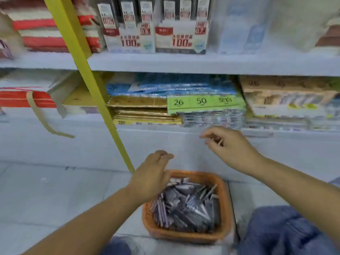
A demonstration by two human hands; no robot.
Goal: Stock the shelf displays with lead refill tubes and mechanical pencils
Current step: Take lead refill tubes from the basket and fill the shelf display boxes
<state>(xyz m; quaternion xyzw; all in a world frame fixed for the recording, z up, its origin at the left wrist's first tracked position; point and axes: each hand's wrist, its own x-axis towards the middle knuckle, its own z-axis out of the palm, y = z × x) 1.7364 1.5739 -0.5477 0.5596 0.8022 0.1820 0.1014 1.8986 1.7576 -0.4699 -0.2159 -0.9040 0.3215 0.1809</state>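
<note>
An orange basket (225, 203) sits on the floor between my knees, heaped with several dark flat lead refill packs (185, 205). My left hand (152, 173) hovers over the basket's far left corner, fingers relaxed, holding nothing. My right hand (228, 144) is raised in front of the lower shelf's front panel, fingers loosely curled; the blur hides whether anything is between them. On the upper shelf stand two display boxes of lead refills, one marked 0.5 (130, 24) and one marked 0.7 (181, 24).
A yellow upright post (92, 85) slants down to the floor left of the basket. The lower shelf holds stacked paper packs (206, 105) with a green label. Red and white folded goods (27, 99) lie at left. My blue-clad knees (287, 230) flank the basket.
</note>
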